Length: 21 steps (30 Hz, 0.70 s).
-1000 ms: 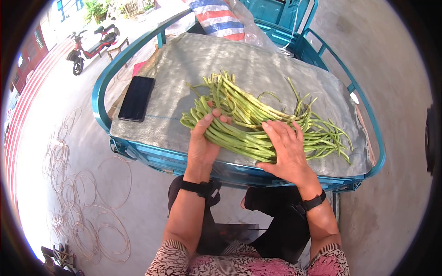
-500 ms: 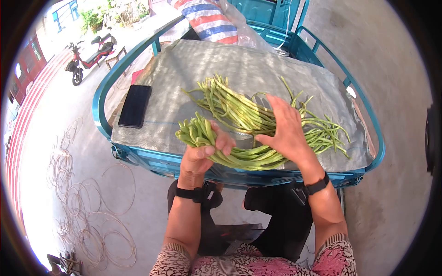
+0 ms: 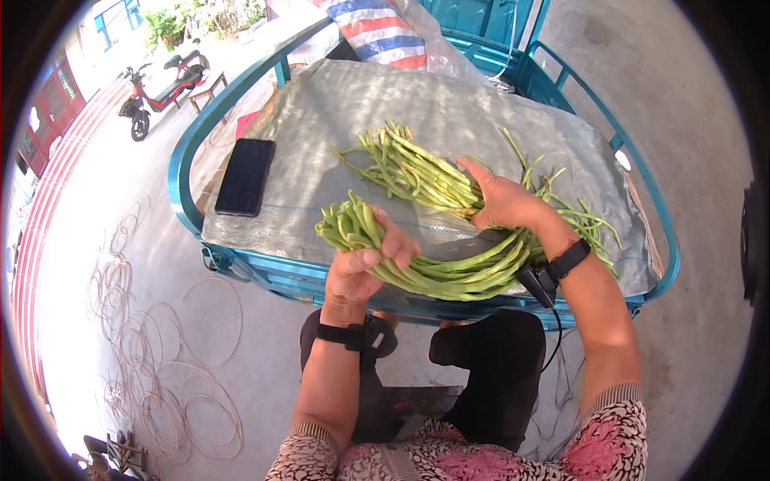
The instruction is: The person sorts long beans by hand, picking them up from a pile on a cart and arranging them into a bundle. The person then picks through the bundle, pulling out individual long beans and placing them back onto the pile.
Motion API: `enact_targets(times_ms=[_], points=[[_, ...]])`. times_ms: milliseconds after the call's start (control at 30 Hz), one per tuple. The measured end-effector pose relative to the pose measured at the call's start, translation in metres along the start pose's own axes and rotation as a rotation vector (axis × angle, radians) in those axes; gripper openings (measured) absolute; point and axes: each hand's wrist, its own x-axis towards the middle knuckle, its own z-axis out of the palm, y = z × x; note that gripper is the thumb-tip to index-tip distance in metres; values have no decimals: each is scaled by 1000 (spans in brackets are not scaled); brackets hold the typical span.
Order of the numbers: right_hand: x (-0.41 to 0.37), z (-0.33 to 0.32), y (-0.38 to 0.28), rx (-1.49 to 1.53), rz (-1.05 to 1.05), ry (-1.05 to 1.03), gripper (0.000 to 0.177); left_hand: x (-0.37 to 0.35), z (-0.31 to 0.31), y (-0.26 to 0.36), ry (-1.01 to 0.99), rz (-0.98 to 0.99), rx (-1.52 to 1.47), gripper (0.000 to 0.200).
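My left hand (image 3: 370,255) is closed around a bundle of green yardlong beans (image 3: 457,276), with the thick cut-looking ends poking out above the thumb. The long part of that bundle curves to the right along the near edge of the cart. Behind it, a second, paler bunch of yardlong beans (image 3: 417,171) lies on a grey woven sheet (image 3: 313,104). My right hand (image 3: 505,196) reaches over this bunch, thumb on the near side and fingers on the far side, gripping it around its right part. The fingertips are partly hidden. Thin bean tails spread out beyond my right wrist.
A black phone (image 3: 245,178) lies at the sheet's left side. Blue cart rails (image 3: 186,164) run around the load. A striped bag (image 3: 381,36) sits at the back. Looped wire (image 3: 148,353) covers the floor at left, with a red scooter (image 3: 164,92) farther off.
My right hand has moved from hovering open above the beans to closing around the paler bunch. My left hand keeps its hold. The whole view has shifted slightly.
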Motion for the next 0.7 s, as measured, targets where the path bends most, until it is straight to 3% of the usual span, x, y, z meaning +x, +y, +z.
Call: enact_targets(times_ms=[100, 200, 233, 433, 533, 600, 667, 700], points=[[3, -6, -7, -346, 25, 89, 100, 1, 1, -1, 23, 17, -37, 53], [14, -3, 11, -435, 7, 255, 97, 2, 6, -2, 140, 43, -43, 52], [15, 1, 18, -381, 19, 224, 96, 4, 7, -2, 192, 54, -40, 51], [-11, -1, 8, -370, -276, 528, 87, 8, 6, -1, 277, 68, -46, 49], [-46, 4, -13, 389, -285, 169, 85, 9, 4, -3, 310, 88, -72, 47], [-71, 21, -34, 469, -363, 35, 85, 11, 3, -4, 329, 110, -116, 44], [-90, 33, -47, -30, -441, 260, 91, 14, 6, -5, 405, 104, -94, 42], [-90, 45, -41, -135, -462, 381, 93, 17, 10, -4, 473, 89, -48, 42]])
